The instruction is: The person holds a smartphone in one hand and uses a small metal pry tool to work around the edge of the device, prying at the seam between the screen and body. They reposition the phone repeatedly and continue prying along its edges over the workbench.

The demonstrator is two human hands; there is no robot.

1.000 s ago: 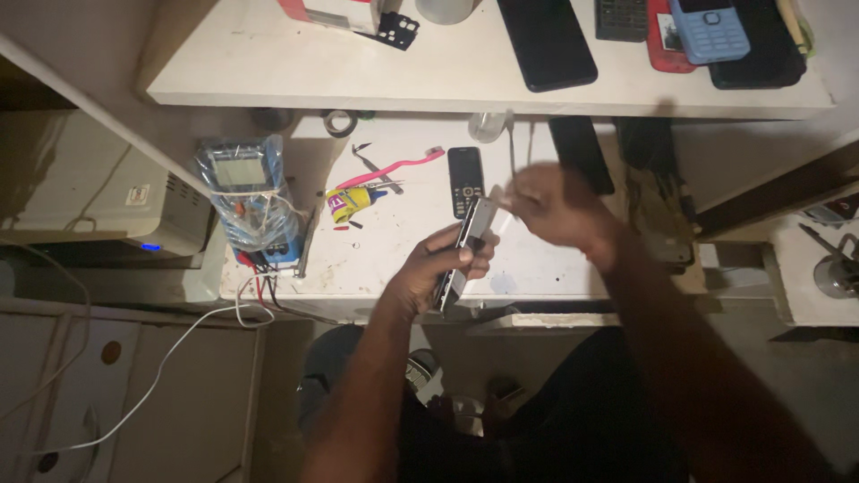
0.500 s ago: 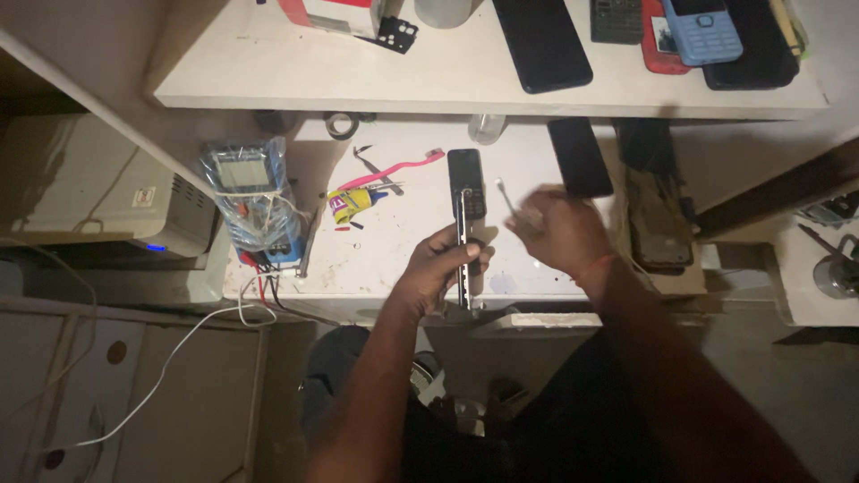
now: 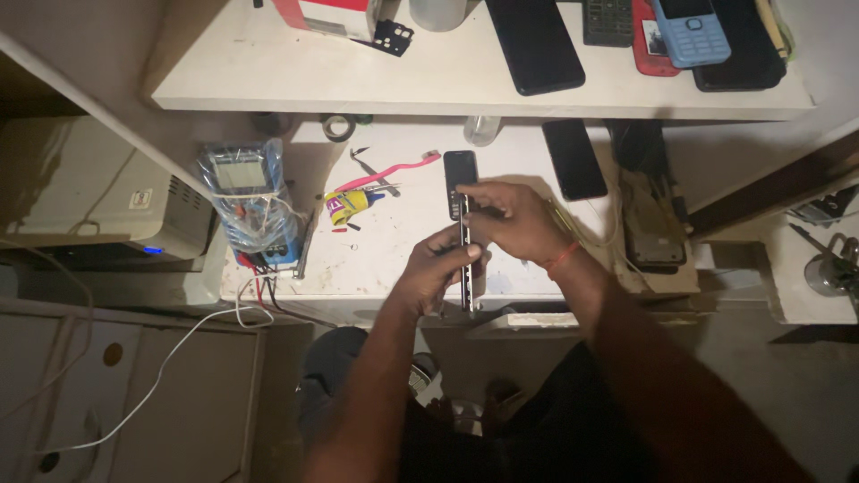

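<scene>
White and scuffed, the workbench [image 3: 394, 259] sits below a pale shelf [image 3: 268, 85] and serves as the landmark for everything else. Just above the bench's near edge, the left hand [image 3: 434, 273] is closed around a thin phone part turned edge-on [image 3: 466, 268], gripping its lower half so that it stands nearly upright. The right hand [image 3: 510, 219] comes in from the right and pinches the upper end of the same piece with its fingertips [image 3: 470, 192], so both hands meet on it; what kind of part it is cannot be told from its narrow edge. On the bench just behind the hands lies a small black keypad phone [image 3: 460, 170], and farther right a black smartphone [image 3: 574, 159] lies face up. Toward the bench's left side rest a pink toothbrush [image 3: 394, 173], a yellow tube [image 3: 349, 206] and a pair of tweezers [image 3: 369, 165], with a roll of tape [image 3: 337, 127] at the back. At the bench's left end stands a blue multimeter [image 3: 246, 201] wrapped in wires. On the shelf above the bench lie a large dark smartphone [image 3: 534, 45] and a light blue keypad phone [image 3: 689, 31].
</scene>
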